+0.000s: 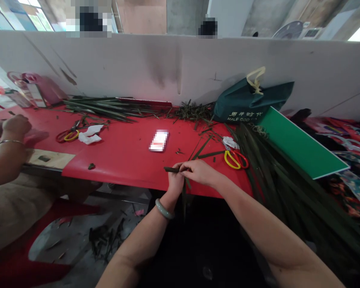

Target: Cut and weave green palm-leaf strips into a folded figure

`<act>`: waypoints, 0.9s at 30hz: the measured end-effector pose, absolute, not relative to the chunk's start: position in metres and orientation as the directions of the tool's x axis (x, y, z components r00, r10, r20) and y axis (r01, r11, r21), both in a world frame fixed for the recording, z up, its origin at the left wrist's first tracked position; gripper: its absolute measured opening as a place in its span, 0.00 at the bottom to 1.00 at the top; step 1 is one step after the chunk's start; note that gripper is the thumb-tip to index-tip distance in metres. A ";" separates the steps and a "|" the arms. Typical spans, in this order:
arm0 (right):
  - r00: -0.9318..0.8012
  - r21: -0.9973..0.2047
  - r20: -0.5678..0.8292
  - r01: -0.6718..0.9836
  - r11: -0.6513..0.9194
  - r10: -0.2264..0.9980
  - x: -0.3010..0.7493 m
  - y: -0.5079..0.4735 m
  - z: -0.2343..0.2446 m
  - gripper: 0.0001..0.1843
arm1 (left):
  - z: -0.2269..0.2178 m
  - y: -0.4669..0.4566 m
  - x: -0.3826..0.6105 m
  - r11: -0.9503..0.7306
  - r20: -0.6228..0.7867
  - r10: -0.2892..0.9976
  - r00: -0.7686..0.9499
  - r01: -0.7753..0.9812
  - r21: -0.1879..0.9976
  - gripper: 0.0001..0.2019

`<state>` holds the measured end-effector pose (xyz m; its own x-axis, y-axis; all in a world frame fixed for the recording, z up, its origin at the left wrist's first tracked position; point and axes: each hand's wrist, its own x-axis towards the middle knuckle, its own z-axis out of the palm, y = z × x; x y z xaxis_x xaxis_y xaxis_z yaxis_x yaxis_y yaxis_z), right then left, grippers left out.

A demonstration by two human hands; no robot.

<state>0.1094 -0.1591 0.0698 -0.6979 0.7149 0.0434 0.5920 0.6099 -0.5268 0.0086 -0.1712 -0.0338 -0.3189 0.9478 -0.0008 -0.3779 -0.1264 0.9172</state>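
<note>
Close to the table's front edge, my left hand [175,182] is closed around a dark green leaf strip [170,169], whose short end sticks out to the left. My right hand [198,172] meets it there, thumb and fingers pinching the same strip. Loose tails of leaf [184,196] hang below the hands. Just beyond lie cut leaf pieces [205,148]. To the right of my hands rest scissors [232,159] with red and yellow handles, beside a crumpled white tissue [230,142].
Long leaves [267,180] pile up at the right, by a green board [303,142] and a dark green bag [246,102]. A bright phone-like rectangle [158,141] lies on the red table cover [123,156]. At left, a co-worker's hands [16,124] are near other scissors [69,135].
</note>
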 end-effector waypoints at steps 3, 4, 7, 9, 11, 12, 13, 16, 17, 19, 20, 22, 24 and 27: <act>-0.669 -0.550 0.075 0.591 0.590 0.740 0.115 -0.164 0.062 0.14 | -0.037 -0.170 0.009 -0.209 0.107 0.943 -0.315 -0.311 0.927 0.10; -0.656 -0.559 0.079 0.594 0.578 0.751 0.117 -0.166 0.059 0.17 | -0.038 -0.170 0.009 -0.211 0.108 0.941 -0.321 -0.304 0.929 0.09; -0.599 -0.562 0.065 0.639 0.525 0.798 0.123 -0.172 0.045 0.24 | -0.039 -0.169 0.010 -0.188 0.087 0.932 -0.351 -0.264 0.946 0.07; -0.556 -0.553 0.056 0.675 0.489 0.829 0.127 -0.176 0.036 0.26 | -0.039 -0.168 0.010 -0.181 0.087 0.922 -0.377 -0.219 0.959 0.07; -0.524 -0.540 0.061 0.698 0.470 0.850 0.128 -0.179 0.028 0.26 | -0.038 -0.168 0.010 -0.176 0.090 0.916 -0.390 -0.189 0.966 0.07; -0.510 -0.535 0.070 0.706 0.464 0.857 0.128 -0.180 0.025 0.26 | -0.038 -0.168 0.010 -0.173 0.090 0.914 -0.395 -0.181 0.968 0.07; -0.493 -0.533 0.086 0.711 0.459 0.866 0.127 -0.181 0.022 0.26 | -0.037 -0.168 0.010 -0.172 0.090 0.914 -0.395 -0.177 0.969 0.07; -0.417 -0.552 0.205 0.698 0.456 0.885 0.123 -0.180 0.017 0.17 | -0.036 -0.169 0.009 -0.177 0.101 0.920 -0.380 -0.170 0.969 0.07; -0.382 -0.565 0.260 0.685 0.461 0.887 0.121 -0.180 0.015 0.13 | -0.035 -0.170 0.009 -0.181 0.106 0.921 -0.375 -0.171 0.968 0.07; -0.316 -0.591 0.362 0.650 0.478 0.877 0.117 -0.178 0.012 0.06 | -0.035 -0.170 0.009 -0.182 0.102 0.923 -0.372 -0.186 0.966 0.06; -0.288 -0.606 0.398 0.631 0.485 0.871 0.115 -0.178 0.010 0.05 | -0.035 -0.170 0.009 -0.177 0.092 0.923 -0.373 -0.199 0.964 0.06; -0.240 -0.637 0.441 0.594 0.491 0.865 0.112 -0.177 0.007 0.04 | -0.034 -0.170 0.010 -0.161 0.068 0.924 -0.376 -0.220 0.962 0.06; -0.209 -0.665 0.464 0.560 0.494 0.861 0.110 -0.176 0.006 0.04 | -0.033 -0.170 0.010 -0.154 0.056 0.923 -0.381 -0.232 0.960 0.05; -0.180 -0.668 0.504 0.538 0.514 0.844 0.108 -0.174 0.006 0.05 | -0.033 -0.170 0.010 -0.168 0.072 0.923 -0.377 -0.228 0.959 0.05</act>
<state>0.1084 -0.1739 0.0064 -0.1803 0.8445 0.5043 0.5378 0.5139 -0.6683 0.0102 -0.1701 -0.0325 -0.3770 0.9234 0.0719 -0.2278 -0.1677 0.9592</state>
